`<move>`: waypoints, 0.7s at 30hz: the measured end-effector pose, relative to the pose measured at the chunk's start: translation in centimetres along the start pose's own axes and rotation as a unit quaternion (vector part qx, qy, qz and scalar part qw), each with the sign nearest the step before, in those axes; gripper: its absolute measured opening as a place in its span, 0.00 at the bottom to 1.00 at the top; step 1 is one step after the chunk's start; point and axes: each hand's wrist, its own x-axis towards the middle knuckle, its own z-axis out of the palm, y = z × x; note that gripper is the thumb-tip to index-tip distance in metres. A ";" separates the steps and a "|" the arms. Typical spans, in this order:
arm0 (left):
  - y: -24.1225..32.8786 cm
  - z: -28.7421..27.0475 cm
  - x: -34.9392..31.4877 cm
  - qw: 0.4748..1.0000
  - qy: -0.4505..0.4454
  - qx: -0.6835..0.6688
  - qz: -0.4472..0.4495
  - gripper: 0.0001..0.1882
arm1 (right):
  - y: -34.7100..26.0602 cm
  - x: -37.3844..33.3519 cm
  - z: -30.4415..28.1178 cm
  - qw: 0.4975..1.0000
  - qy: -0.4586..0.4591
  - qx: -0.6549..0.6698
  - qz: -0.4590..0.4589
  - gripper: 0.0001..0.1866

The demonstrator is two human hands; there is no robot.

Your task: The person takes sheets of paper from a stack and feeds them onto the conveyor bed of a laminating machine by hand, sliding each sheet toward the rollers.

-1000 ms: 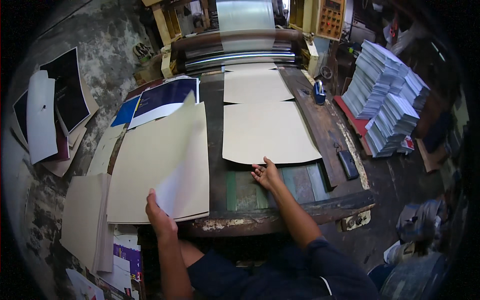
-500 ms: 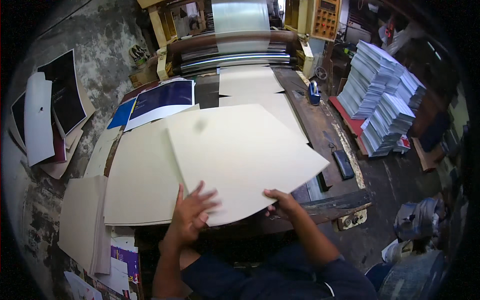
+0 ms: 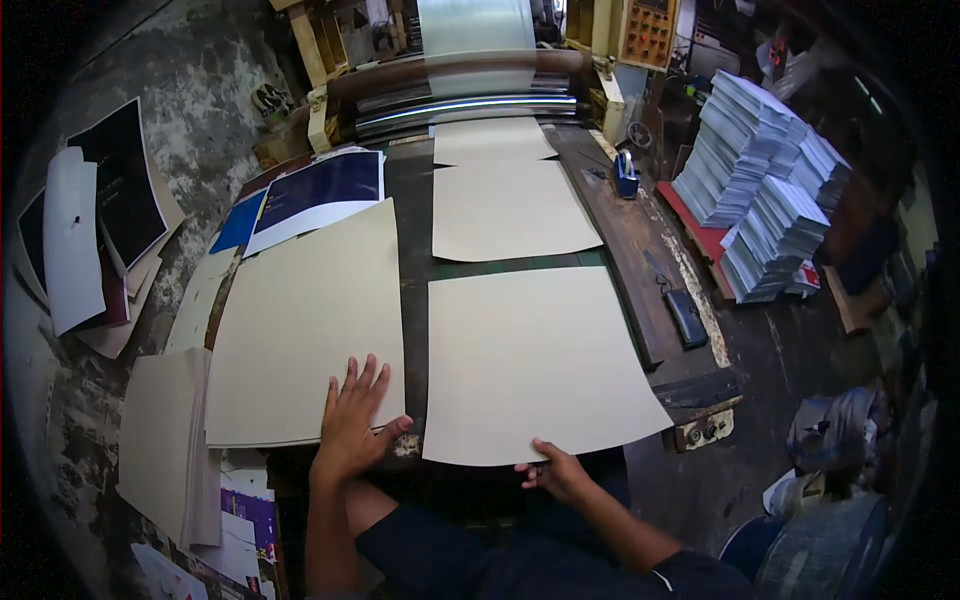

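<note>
My right hand (image 3: 558, 472) pinches the near edge of a cream paper sheet (image 3: 530, 360), thumb on top and fingers underneath. This sheet lies nearly straight on the dark machine table, its near edge sticking out over the front. On the left, my left hand (image 3: 352, 425) rests with fingers spread on the near right corner of a stack of cream sheets (image 3: 300, 310). Ahead of the held sheet, past a narrow gap, lies another cream sheet (image 3: 515, 212). Its far end meets a further cream sheet (image 3: 490, 142) close to the rollers (image 3: 465, 107).
Clear film (image 3: 475, 45) comes down to the rollers. Dark printed sheets (image 3: 320, 195) lie at the table's far left. A tape dispenser (image 3: 626, 175) and a dark pouch (image 3: 685, 318) sit along the right edge. Tall paper stacks (image 3: 745, 150) stand beyond it; more cream sheets (image 3: 165, 440) hang lower left.
The tilted sheet has swung right and down off the stack and now lies behind the others. My left hand has come down flat on the stack; my right hand keeps its edge grip, slightly lower.
</note>
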 end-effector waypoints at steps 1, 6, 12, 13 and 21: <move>-0.1 0.1 0.0 1.000 0.017 -0.010 0.003 0.41 | -0.7 0.3 0.2 1.000 -0.001 -0.001 0.001 0.21; 0.1 0.4 0.0 0.986 0.074 -0.143 -0.033 0.31 | -3.9 3.2 -0.1 0.999 0.004 0.040 -0.024 0.23; 1.0 0.5 0.3 0.947 0.165 -0.246 -0.126 0.26 | -7.0 6.6 0.0 0.996 0.034 0.071 -0.040 0.25; 1.0 0.7 0.3 0.939 0.186 -0.244 -0.156 0.27 | -7.3 7.4 -0.3 0.995 0.030 0.076 -0.049 0.27; 0.7 -1.2 1.0 0.649 0.413 -0.571 -0.286 0.30 | -9.1 11.2 0.5 0.985 0.027 0.120 -0.119 0.27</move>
